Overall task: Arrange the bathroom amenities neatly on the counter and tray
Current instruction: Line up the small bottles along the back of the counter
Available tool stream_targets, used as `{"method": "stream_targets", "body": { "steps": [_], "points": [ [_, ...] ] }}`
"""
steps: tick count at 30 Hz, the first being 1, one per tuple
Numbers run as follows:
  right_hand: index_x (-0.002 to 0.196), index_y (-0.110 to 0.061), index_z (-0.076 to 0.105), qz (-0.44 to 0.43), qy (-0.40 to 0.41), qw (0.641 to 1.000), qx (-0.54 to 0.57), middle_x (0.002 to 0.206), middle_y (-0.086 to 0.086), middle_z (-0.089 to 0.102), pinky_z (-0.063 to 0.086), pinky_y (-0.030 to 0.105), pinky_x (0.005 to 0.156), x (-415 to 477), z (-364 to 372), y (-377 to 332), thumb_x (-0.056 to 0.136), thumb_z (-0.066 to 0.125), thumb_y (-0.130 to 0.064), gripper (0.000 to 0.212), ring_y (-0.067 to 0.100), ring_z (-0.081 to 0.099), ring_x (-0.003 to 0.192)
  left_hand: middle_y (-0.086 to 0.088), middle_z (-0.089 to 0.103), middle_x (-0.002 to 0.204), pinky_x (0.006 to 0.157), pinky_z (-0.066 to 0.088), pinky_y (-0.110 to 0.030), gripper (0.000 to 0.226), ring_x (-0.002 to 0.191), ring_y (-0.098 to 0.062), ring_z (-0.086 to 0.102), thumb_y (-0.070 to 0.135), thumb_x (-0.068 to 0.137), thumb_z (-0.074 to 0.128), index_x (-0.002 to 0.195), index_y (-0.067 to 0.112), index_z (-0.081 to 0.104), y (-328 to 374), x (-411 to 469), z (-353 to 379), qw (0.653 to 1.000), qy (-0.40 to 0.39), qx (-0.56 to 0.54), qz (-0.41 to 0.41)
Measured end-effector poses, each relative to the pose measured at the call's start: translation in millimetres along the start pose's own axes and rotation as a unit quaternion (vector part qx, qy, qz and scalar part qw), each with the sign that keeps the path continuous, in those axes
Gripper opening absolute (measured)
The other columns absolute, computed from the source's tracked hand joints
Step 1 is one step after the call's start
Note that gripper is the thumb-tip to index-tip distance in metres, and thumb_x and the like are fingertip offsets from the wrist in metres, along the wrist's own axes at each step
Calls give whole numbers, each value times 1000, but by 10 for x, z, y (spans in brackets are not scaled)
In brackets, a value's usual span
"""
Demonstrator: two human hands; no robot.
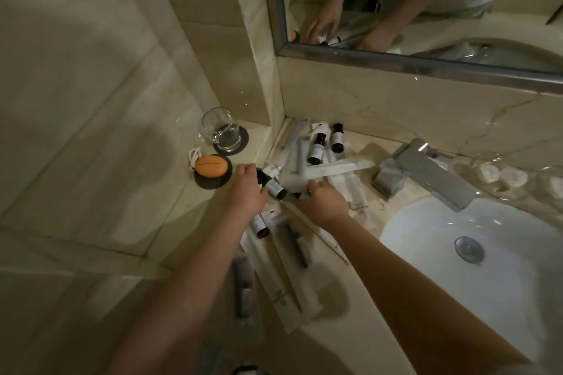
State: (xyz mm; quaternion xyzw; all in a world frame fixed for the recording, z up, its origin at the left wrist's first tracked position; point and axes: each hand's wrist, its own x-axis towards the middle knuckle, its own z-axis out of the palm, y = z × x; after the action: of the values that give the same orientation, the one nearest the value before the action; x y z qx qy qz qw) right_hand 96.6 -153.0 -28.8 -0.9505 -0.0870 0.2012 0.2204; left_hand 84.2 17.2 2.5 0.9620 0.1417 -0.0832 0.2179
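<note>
Small dark bottles with white labels lie scattered on the beige counter (307,326): two (316,146) near the back corner, one (275,187) between my hands, one (259,225) under my left wrist. Long white wrapped packets (338,169) lie criss-crossed among them, and several more (292,277) lie toward the front edge. My left hand (246,192) reaches over the bottles at the pile's left side, fingers curled downward. My right hand (324,202) rests on the packets, fingers spread. What either hand grips is hidden.
A glass tumbler (221,131) stands on a dark coaster on the left ledge, beside an orange soap (211,165) on a dark dish. A chrome faucet (432,173) overhangs the white sink (475,256). Small round containers (502,175) sit behind the faucet. A mirror (426,3) hangs above.
</note>
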Motion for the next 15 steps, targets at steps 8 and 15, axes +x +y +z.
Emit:
{"method": "stream_targets", "body": {
  "steps": [8,15],
  "points": [
    [112,-12,50,24,11,999,-45,112,10,57,42,39,83,112,133,-31,88,49,-46,41,29,53,103,-13,39,123,85,47,-38,28,98,-32,55,10,86,58,113,4,52,31,290,-32,992,-38,118,32],
    [101,-13,42,29,-18,996,86,93,5,54,40,34,68,-76,-87,43,87,53,-31,26,26,54,86,-14,44,120,82,49,-38,24,95,-32,57,6,86,53,110,5,53,37,336,-36,986,-61,141,60]
  ]
}}
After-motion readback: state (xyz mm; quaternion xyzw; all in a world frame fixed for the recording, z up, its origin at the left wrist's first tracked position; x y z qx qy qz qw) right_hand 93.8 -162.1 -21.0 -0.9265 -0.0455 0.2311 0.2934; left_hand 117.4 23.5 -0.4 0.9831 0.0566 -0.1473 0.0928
